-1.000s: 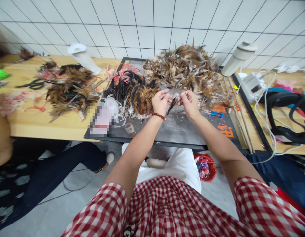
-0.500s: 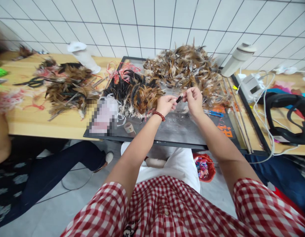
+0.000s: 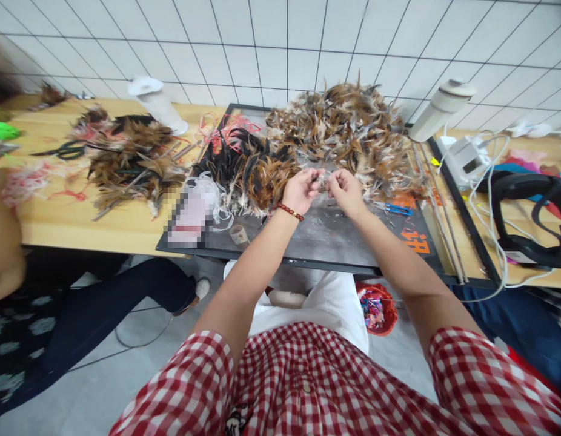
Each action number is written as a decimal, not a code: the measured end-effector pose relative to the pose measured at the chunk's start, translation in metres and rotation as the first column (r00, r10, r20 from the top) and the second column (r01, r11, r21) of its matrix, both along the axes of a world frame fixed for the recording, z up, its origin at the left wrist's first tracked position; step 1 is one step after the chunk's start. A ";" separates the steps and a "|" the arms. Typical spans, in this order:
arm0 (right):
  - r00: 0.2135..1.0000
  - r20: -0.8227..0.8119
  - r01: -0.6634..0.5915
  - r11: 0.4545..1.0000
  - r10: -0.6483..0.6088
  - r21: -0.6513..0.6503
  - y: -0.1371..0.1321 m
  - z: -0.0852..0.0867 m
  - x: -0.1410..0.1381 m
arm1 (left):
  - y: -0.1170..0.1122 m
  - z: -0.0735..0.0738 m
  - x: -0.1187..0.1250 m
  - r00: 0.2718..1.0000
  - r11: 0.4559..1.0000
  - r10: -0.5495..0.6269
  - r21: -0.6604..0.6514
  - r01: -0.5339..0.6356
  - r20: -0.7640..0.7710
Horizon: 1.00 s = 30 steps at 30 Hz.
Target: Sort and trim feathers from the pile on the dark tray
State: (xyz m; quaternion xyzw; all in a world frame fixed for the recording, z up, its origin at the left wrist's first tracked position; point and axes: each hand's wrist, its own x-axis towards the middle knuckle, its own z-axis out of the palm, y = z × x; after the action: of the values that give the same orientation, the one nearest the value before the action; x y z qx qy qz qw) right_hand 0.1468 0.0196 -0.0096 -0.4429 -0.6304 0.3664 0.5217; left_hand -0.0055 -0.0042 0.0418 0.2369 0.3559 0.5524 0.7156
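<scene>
My left hand, with a red bead bracelet on the wrist, and my right hand are held close together over a dark tray. Both pinch a small pale feather between their fingertips. Just beyond them lies a big loose heap of brown and white feathers. To the left of my left hand sits a bundle of black and orange feathers tied with red string.
Another feather pile and black scissors lie on the wooden table at left. Blue-handled snips lie right of my hands. A white bottle, cables and black headset stand at right. A person sits at far left.
My hands have dropped a little and come closer together. The dark feather held between them half a second ago is replaced by a small pale one at the fingertips.
</scene>
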 end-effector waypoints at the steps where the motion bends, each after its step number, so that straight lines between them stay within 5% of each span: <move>1: 1.000 0.011 0.014 1.000 -0.014 0.006 0.001 -0.001 0.001 | 0.000 -0.001 0.000 1.000 1.000 0.002 -0.011 -0.001 0.004; 7: 0.990 0.015 0.142 0.990 -0.142 -0.016 0.007 -0.005 0.001 | -0.003 0.002 0.004 0.999 0.998 -0.034 -0.054 0.032 -0.034; 18: 0.991 0.105 0.081 0.995 -0.086 0.054 0.000 0.003 0.006 | -0.003 0.000 0.008 0.979 0.999 0.024 -0.040 -0.033 -0.202; 26: 0.967 0.209 0.117 0.983 -0.145 0.139 0.001 -0.001 0.005 | 0.001 0.002 0.001 0.995 0.992 0.065 -0.103 -0.073 -0.076; 30: 0.936 0.280 0.129 0.948 -0.213 0.290 0.000 -0.002 0.005 | 0.001 -0.002 0.003 0.966 0.998 0.022 -0.057 -0.038 -0.257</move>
State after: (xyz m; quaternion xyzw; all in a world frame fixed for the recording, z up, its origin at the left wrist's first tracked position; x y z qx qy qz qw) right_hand 0.1517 0.0195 -0.0116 -0.4736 -0.7062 0.1575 0.5022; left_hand -0.0022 -0.0034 0.0401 0.2789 0.4656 0.5168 0.6620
